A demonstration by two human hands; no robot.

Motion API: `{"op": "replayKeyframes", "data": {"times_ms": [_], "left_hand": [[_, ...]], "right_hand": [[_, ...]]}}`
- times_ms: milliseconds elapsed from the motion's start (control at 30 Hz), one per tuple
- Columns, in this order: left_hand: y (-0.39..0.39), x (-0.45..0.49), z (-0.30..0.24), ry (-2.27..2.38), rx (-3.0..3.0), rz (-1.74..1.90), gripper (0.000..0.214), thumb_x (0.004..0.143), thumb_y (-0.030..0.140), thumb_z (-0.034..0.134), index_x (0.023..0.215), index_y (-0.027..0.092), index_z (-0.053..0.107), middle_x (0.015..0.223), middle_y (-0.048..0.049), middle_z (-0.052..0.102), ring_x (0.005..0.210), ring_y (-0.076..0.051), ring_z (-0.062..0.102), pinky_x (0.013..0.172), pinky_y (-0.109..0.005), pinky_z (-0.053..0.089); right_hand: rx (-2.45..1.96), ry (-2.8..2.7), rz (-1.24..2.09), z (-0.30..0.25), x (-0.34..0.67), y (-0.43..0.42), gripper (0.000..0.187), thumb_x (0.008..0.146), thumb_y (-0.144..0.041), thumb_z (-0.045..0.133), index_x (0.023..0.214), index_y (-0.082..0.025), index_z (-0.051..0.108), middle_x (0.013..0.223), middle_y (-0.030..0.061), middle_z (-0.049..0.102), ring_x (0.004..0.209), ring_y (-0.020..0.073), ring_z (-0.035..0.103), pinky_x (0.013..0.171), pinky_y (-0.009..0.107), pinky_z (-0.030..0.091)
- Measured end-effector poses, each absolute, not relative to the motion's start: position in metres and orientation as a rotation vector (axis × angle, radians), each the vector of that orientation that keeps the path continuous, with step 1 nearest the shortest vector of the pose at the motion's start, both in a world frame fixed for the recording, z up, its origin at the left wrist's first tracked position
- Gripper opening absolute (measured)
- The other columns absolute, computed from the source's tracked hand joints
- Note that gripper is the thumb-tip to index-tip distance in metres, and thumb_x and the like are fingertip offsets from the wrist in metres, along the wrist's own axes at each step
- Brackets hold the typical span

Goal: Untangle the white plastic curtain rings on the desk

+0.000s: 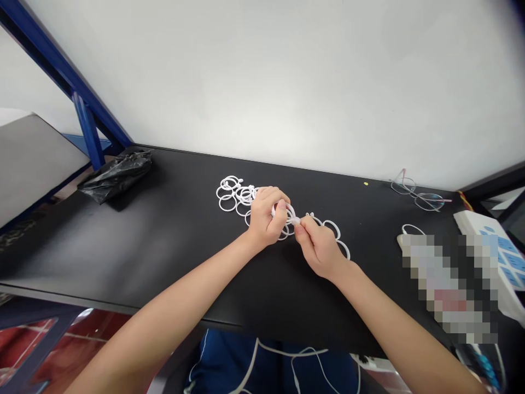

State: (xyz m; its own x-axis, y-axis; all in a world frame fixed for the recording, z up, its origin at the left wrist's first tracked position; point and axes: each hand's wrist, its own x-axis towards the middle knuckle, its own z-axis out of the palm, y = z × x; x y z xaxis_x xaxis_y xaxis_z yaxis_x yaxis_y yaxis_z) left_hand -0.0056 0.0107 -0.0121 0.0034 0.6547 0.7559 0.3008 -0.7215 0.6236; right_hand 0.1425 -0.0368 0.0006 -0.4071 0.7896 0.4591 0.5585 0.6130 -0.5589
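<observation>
My left hand (pixel 268 214) is closed around a white plastic ring (pixel 289 210) above the middle of the black table. The fingers of my right hand (pixel 319 243) pinch the small end piece (pixel 296 220) of that ring from the right side. Left of my hands, several white rings (pixel 227 203) lie in an overlapping cluster, some with small knobs. More white rings (pixel 331 230) show behind and beside my right hand. My fingers partly cover the held ring, so its closure is hard to make out.
A crumpled black plastic bag (pixel 117 176) lies at the table's (pixel 164 235) left end. Glasses (pixel 422 196) rest at the back right, near a blurred flat object (pixel 447 290) and a white power strip (pixel 494 257). A white cable (pixel 251 366) hangs over my lap.
</observation>
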Motion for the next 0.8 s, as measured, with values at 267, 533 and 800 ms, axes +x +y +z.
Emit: {"op": "replayKeyframes", "data": {"times_ms": [267,533,800], "left_hand": [[0.0085,-0.0041,-0.0103,0.888,1.983,1.814,0.041,0.097,0.036,0.029,0.065,0.02,0.05,0.06,-0.0027,0.057,0.058,-0.016,0.049,0.069,-0.037,0.041],[0.0066,-0.0036,-0.0113,0.888,1.943,1.819,0.041,0.096,0.036,0.03,0.064,0.02,0.05,0.06,-0.0034,0.057,0.059,-0.017,0.049,0.066,-0.036,0.04],[0.0033,-0.0034,-0.0083,0.875,1.937,1.802,0.034,0.091,0.028,0.034,0.061,0.02,0.048,0.06,-0.0034,0.056,0.06,-0.017,0.049,0.063,-0.035,0.04]], "right_hand": [[-0.964,-2.12,0.305,0.0033,0.143,-0.0372,0.027,0.099,-0.021,0.038,0.073,-0.023,0.032,0.054,-0.0081,0.031,0.04,0.0071,0.03,0.042,0.022,0.025],[-0.95,-2.148,0.322,0.0044,0.1411,-0.0393,0.027,0.099,-0.018,0.037,0.074,-0.024,0.029,0.054,-0.0082,0.03,0.04,0.0074,0.029,0.042,0.022,0.024],[-0.963,-2.155,0.371,0.0008,0.1419,-0.0413,0.027,0.101,-0.023,0.032,0.074,-0.024,0.029,0.054,-0.0074,0.034,0.04,0.0081,0.033,0.043,0.023,0.026]]}}
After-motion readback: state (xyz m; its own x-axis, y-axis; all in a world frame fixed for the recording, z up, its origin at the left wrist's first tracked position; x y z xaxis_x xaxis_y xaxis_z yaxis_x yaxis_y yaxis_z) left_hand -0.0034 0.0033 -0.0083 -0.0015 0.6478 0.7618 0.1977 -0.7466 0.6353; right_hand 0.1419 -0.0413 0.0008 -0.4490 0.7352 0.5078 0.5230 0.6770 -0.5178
